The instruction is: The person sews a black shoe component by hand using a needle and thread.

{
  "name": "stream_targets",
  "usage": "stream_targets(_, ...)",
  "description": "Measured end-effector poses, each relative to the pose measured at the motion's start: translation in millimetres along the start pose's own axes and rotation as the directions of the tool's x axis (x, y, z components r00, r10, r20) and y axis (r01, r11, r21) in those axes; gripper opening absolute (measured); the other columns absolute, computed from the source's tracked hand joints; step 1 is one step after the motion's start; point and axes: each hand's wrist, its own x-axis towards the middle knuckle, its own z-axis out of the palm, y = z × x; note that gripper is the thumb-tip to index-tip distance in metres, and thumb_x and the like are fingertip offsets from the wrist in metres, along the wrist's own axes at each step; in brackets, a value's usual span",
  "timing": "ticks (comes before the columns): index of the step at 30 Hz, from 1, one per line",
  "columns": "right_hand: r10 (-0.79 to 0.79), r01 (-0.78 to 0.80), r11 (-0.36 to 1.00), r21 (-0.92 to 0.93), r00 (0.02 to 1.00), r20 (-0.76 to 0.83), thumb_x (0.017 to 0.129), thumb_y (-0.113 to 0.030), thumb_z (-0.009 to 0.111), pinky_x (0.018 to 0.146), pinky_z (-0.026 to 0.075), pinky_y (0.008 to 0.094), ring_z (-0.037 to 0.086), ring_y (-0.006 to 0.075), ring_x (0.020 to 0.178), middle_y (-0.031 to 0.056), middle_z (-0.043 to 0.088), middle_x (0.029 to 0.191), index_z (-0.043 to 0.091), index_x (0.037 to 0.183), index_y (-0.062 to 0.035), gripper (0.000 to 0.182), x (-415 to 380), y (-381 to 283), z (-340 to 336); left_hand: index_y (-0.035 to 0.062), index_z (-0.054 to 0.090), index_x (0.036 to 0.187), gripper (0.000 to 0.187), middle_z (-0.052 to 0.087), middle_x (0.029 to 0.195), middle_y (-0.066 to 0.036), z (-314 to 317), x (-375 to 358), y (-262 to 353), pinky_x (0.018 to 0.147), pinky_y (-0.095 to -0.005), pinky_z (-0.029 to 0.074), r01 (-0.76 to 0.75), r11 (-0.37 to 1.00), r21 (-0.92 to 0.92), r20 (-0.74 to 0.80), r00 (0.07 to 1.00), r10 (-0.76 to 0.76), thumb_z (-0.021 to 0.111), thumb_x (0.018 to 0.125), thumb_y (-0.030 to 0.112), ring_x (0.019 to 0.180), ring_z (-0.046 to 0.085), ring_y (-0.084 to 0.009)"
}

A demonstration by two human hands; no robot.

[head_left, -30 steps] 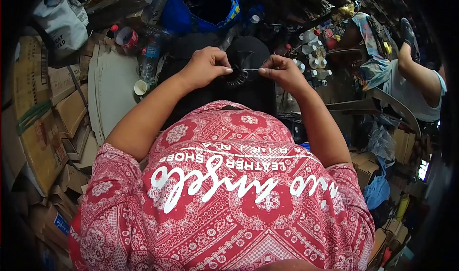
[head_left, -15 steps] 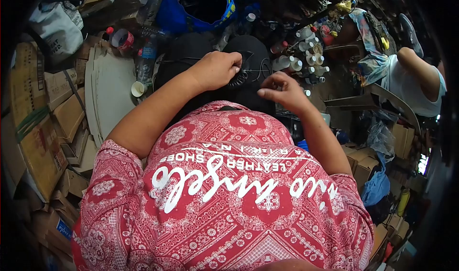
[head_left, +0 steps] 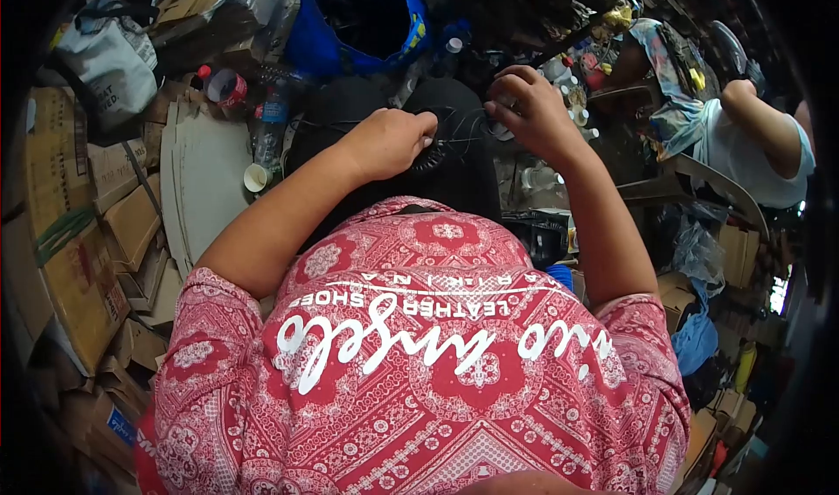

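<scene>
A thin black cord (head_left: 461, 139) with a coiled part lies across the dark-clothed lap. My left hand (head_left: 393, 142) is closed over the left side of the lap, its thumb and fingers pinched at the coiled part of the cord. My right hand (head_left: 531, 109) is raised at the right of the lap, fingers curved and thumb near the fingertips; a thin strand seems to run toward it, but what it holds is too small to make out.
A blue bag (head_left: 354, 54) stands open beyond the knees. Bottles and a paper cup (head_left: 256, 178) are left of the lap, beside flattened cardboard (head_left: 205, 180). More bottles stand right. Another person's arm and white clothing (head_left: 752, 154) show at far right.
My right hand has moved up and slightly outward from the lap, away from my left hand. The cord stretches more widely across the lap. My left hand has hardly moved.
</scene>
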Motion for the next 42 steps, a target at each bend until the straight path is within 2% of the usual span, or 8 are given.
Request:
stream_targets(6, -0.261, 0.394, 0.872, -0.291, 0.877, 0.405, 0.082, -0.021, 0.059, 0.085, 0.039, 0.0394, 0.059, 0.0257, 0.09, 0.008, 0.061, 0.085, 0.061, 0.087, -0.0096, 0.013, -7, -34, 19, 0.0035, 0.053, 0.091, 0.01, 0.062, 0.082, -0.02, 4, 0, -4, 0.071, -0.0464, 0.045, -0.003, 1.0, -0.027, -0.035, 0.999, 0.002, 0.054, 0.086, 0.012, 0.083, 0.059, -0.0389)
stream_targets(14, -0.365, 0.452, 0.881, -0.138, 0.837, 0.408, 0.078, -0.013, 0.056, 0.078, 0.039, 0.0372, 0.061, 0.0232, 0.083, 0.0053, 0.063, 0.075, 0.059, 0.085, -0.0142, 0.007, -3, -22, 27, 0.0083, 0.055, 0.091, 0.008, 0.06, 0.079, -0.012, 1, -30, -25, 0.073, -0.0411, 0.043, -0.181, 0.976, 0.124, -0.125, 0.973, 0.196, 0.054, 0.084, 0.01, 0.081, 0.059, -0.0314)
stream_targets(20, 0.088, -0.116, 0.991, 0.065, 0.938, 0.334, 0.079, -0.013, 0.064, 0.068, 0.047, 0.0323, 0.06, 0.0201, 0.065, 0.0062, 0.062, 0.07, 0.064, 0.084, -0.0084, 0.007, -41, 48, -7, 0.0085, 0.055, 0.091, 0.007, 0.059, 0.08, -0.01, -25, -87, -39, 0.071, -0.04, 0.04, -0.005, 0.985, 0.172, -0.19, 0.981, 0.038, 0.054, 0.084, 0.009, 0.08, 0.057, -0.0298)
stream_targets(23, 0.32, -0.41, 0.603, 0.685, 0.91, 0.263, 0.086, -0.02, 0.065, 0.067, 0.05, 0.0282, 0.059, 0.0106, 0.072, -0.0004, 0.062, 0.077, 0.066, 0.089, -0.001, 0.02, -27, 41, -28, 0.0077, 0.055, 0.091, 0.007, 0.058, 0.078, -0.011, -21, -69, -35, 0.071, -0.04, 0.041, -0.044, 0.979, 0.199, -0.232, 0.968, 0.091, 0.055, 0.083, 0.008, 0.079, 0.056, -0.0311)
stream_targets(30, 0.028, 0.135, -0.21, 0.968, 0.991, -0.132, 0.089, -0.02, 0.059, 0.083, 0.047, 0.03, 0.06, 0.0139, 0.088, 0.0044, 0.064, 0.088, 0.065, 0.097, -0.0039, 0.018, 23, -30, -33, 0.0064, 0.054, 0.093, 0.009, 0.061, 0.077, -0.017, 11, -28, -19, 0.068, -0.0447, 0.045, -0.053, 0.996, -0.076, -0.228, 0.973, 0.035, 0.054, 0.086, 0.012, 0.077, 0.06, -0.0374)
stream_targets(34, 0.006, -0.072, 0.891, 0.449, 0.989, 0.148, 0.084, -0.038, 0.063, 0.078, 0.049, 0.0379, 0.063, 0.0265, 0.09, 0.014, 0.066, 0.094, 0.064, 0.096, -0.0018, 0.038, 24, -43, 26, 0.0054, 0.053, 0.093, 0.01, 0.061, 0.08, -0.019, 19, -28, -16, 0.068, -0.0444, 0.046, 0.036, 0.979, -0.201, -0.217, 0.973, -0.08, 0.053, 0.088, 0.014, 0.079, 0.06, -0.0381)
stream_targets(36, 0.049, -0.04, 0.999, -0.034, 0.946, 0.321, 0.078, -0.045, 0.067, 0.076, 0.049, 0.0411, 0.063, 0.0323, 0.089, 0.0179, 0.066, 0.095, 0.063, 0.098, -0.0007, 0.049, 22, -46, 44, 0.0055, 0.053, 0.093, 0.01, 0.061, 0.08, -0.019, 20, -27, -15, 0.068, -0.0441, 0.046, 0.042, 0.978, -0.204, -0.23, 0.969, -0.089, 0.053, 0.089, 0.015, 0.079, 0.06, -0.0381)
stream_targets(42, 0.181, -0.226, 0.968, 0.105, 0.927, 0.328, 0.074, -0.036, 0.067, 0.076, 0.049, 0.0402, 0.063, 0.0331, 0.088, 0.0196, 0.066, 0.09, 0.064, 0.092, 0.0002, 0.041, 13, -36, 52, 0.004, 0.054, 0.092, 0.008, 0.06, 0.078, -0.017, 14, -32, -14, 0.066, -0.0416, 0.046, 0.007, 0.996, -0.091, -0.16, 0.987, -0.022, 0.055, 0.086, 0.01, 0.076, 0.059, -0.037)
